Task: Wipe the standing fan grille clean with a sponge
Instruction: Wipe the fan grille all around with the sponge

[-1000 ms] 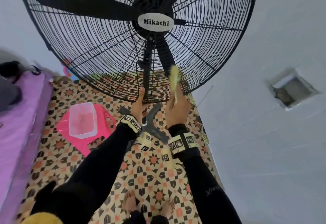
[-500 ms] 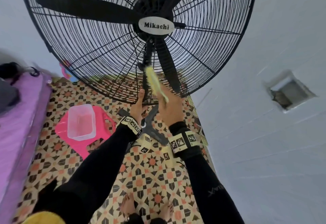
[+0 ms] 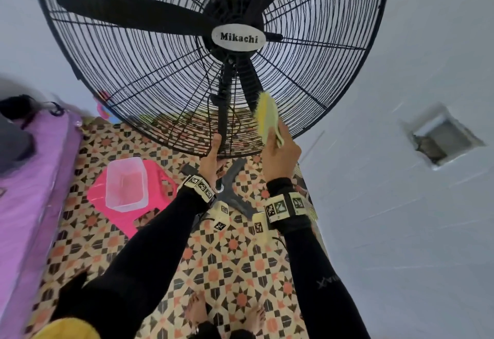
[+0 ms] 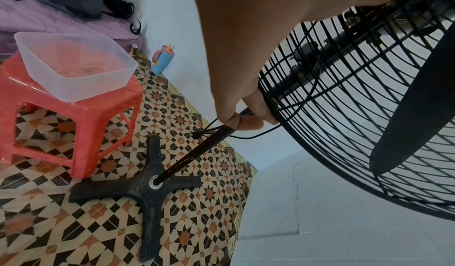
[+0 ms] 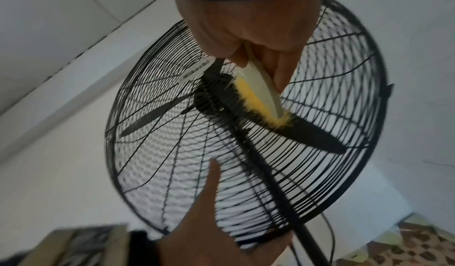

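Fan grille (image 3: 165,76), a large round black wire cage, stands tilted on its pole over the patterned tiled floor (image 3: 230,253). Its thin wires look springy, so steadying the rim suits. The left hand (image 4: 246,112) grips the bottom rim; the right hand (image 3: 280,157) pinches a soft yellow sponge (image 3: 267,117) against the lower wires.

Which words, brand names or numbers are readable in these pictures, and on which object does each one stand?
"Mikachi": on the white oval badge at the hub of the fan grille.
Pale lettering on the right sleeve: too blurred to read.
Wrist bands: black-and-white code squares only, no words.
Small can by the wall: print too small to read.
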`<state>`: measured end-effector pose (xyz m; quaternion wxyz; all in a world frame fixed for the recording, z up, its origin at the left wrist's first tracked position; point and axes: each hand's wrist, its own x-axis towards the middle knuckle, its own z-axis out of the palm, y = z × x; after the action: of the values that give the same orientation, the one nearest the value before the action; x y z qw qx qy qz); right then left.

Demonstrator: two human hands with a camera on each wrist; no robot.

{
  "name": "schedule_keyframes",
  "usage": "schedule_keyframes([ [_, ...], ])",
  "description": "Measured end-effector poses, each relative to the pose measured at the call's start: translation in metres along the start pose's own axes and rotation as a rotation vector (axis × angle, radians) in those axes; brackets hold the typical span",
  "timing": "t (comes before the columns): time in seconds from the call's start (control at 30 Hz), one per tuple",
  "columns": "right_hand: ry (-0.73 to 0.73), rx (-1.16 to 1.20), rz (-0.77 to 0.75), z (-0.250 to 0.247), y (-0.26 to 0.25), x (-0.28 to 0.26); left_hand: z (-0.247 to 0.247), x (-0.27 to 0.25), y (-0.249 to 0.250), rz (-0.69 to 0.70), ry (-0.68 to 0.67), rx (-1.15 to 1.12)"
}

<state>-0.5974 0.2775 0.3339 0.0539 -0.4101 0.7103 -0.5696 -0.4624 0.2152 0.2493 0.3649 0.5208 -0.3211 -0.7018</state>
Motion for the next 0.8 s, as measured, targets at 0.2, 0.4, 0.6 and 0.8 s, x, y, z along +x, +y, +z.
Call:
schedule_keyframes([
  [0.2,-0.261,-0.048,-0.224,0.002,-0.001,-0.007,-0.003,0.012,-0.009,0.001,0.012,-0.004],
  [0.4,-0.054,-0.044,-0.106,-0.012,-0.007,0.011,-0.004,0.009,-0.008,0.0,0.028,0.005],
  [0.6,-0.25,-0.018,-0.182,0.004,-0.014,-0.011,-0.004,0.015,-0.009,-0.004,0.04,0.012],
  [0.8,-0.099,0.066,-0.02,-0.005,-0.018,0.014,-0.006,0.02,-0.014,-0.04,0.057,0.038],
])
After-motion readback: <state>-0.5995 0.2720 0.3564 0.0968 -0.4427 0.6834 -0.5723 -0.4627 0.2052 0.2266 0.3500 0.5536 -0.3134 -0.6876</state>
